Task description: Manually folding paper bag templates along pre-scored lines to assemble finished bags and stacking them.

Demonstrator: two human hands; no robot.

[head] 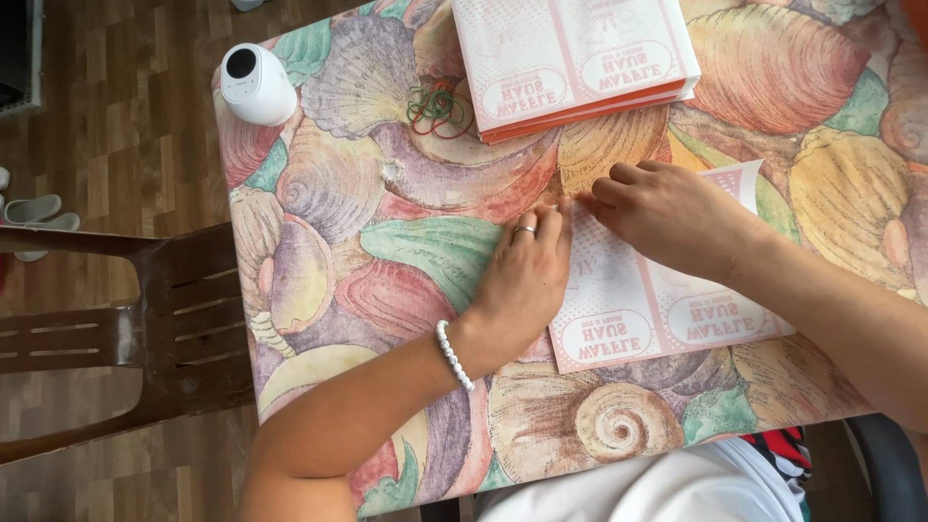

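Observation:
A flat pink-and-white printed paper sheet (633,304) lies on the shell-patterned tablecloth (387,222) in front of me. My left hand (522,280), with a ring and a white bead bracelet, presses flat on the sheet's left edge. My right hand (667,213) rests on the sheet's upper part, fingertips bent at its top left corner, close to the left hand's fingers. Neither hand lifts the sheet off the table.
A stack of the same printed sheets (575,58) lies at the table's far edge. Loose rubber bands (437,108) sit to its left. A small white round device (253,85) stands at the far left corner. A brown wooden chair (135,329) stands left of the table.

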